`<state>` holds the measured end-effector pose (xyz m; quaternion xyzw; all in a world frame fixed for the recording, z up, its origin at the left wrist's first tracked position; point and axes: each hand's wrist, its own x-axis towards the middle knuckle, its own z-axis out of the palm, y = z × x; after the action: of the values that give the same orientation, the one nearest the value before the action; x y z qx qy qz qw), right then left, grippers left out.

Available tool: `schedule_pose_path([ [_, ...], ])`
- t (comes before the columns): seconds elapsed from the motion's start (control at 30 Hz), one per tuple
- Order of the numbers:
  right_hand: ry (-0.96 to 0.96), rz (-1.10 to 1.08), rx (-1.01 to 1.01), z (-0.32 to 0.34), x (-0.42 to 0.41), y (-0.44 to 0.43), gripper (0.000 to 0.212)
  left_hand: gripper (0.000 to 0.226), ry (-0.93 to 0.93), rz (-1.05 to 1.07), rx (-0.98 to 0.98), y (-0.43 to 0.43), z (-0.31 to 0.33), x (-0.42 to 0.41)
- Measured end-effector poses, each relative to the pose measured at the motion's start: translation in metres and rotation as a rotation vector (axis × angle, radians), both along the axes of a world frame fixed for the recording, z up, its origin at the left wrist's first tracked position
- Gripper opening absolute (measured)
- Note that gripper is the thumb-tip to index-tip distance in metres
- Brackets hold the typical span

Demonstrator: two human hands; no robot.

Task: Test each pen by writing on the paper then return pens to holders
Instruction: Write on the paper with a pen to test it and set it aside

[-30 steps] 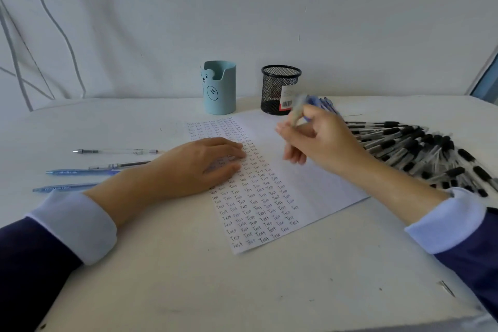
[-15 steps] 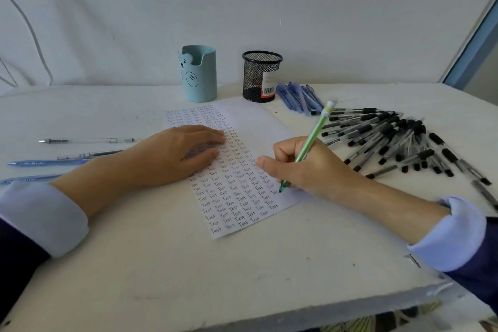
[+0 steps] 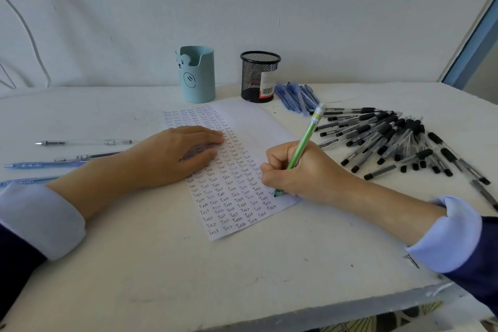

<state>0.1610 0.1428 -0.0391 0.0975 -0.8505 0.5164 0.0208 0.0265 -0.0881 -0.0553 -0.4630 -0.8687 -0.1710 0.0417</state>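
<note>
A white paper (image 3: 250,127) covered with rows of the word "Test" lies in the middle of the table. My left hand (image 3: 172,156) rests flat on its left part, fingers straight. My right hand (image 3: 299,170) grips a green pen (image 3: 307,135) in a writing hold, with the tip touching the paper near its lower right edge. Two holders stand behind the paper: a light blue bear cup (image 3: 198,74) and a black mesh cup (image 3: 259,77).
A large heap of black-capped pens (image 3: 393,140) lies to the right, with a small bunch of blue pens (image 3: 295,97) beside the mesh cup. Several pens (image 3: 83,142) lie to the left of my left arm. The table's front edge (image 3: 323,312) is close below.
My right hand came down from above the paper to its lower right part and now writes with the green pen. The left hand stays put; the view shifted slightly.
</note>
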Motion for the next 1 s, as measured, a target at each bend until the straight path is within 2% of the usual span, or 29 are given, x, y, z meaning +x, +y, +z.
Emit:
schedule_pose_path([
  [0.17, -0.056, 0.013, 0.016, 0.0016, 0.0007, -0.0011, 0.044, 0.064, 0.0, -0.008, 0.009, -0.0002, 0.0, 0.0004],
  [0.27, -0.051, 0.006, 0.008, 0.002, 0.0005, -0.0012, 0.04, 0.063, 0.001, -0.006, 0.009, -0.0001, -0.0003, -0.0001],
  [0.43, -0.048, 0.004, 0.024, 0.0019, 0.0012, -0.0006, 0.046, 0.066, 0.0, -0.01, 0.004, 0.0002, 0.0007, 0.0002],
  [0.87, -0.059, -0.006, -0.009, 0.0015, 0.0006, -0.0001, 0.046, 0.066, -0.001, -0.017, 0.015, 0.0001, -0.0005, -0.0005],
  [1.0, -0.013, 0.003, -0.007, 0.0003, -0.0017, 0.0007, 0.044, 0.065, 0.002, -0.012, 0.016, 0.0001, -0.0011, -0.0007],
])
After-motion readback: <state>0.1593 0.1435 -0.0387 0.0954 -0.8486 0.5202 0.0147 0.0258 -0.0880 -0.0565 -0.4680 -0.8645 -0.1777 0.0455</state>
